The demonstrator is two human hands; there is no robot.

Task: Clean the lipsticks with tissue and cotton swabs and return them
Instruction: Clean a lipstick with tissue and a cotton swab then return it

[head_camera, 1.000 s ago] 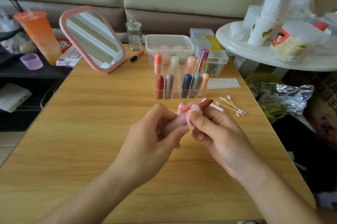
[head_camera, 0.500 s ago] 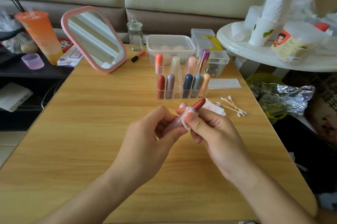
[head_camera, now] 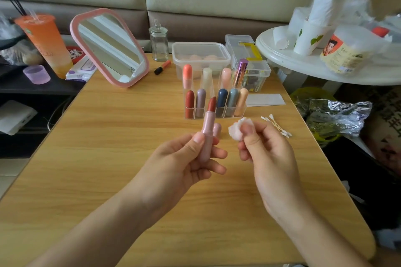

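Head view: the left hand (head_camera: 180, 158) holds the lipstick (head_camera: 208, 130) upright above the wood-grain tabletop (head_camera: 108, 136), just in front of the clear acrylic organizer (head_camera: 240, 112). The lipstick is a smooth pale-pink cylinder with a matte brick-red bullet cut to a slant. The left fingers (head_camera: 217, 155) curl round the lower tube, with the thumb pressed on its near side. A rounded pink cap (head_camera: 217, 130) shows just behind the tube. The right hand (head_camera: 267, 151) pinches a small crumpled tissue (head_camera: 238, 129), soft, white and tinged pink, between thumb and fingertips, close beside the lipstick but apart from it. Thin white-tipped cotton swabs (head_camera: 276, 125) lie scattered to the right. Capsule-shaped lipsticks in glossy and matte tubes stand in the organizer's slots.

Half a second ago the hands met and the tissue was wrapped round the lipstick below the bullet, which lay tilted to the right. Now the tissue is off, the hands have parted and the lipstick stands vertical.
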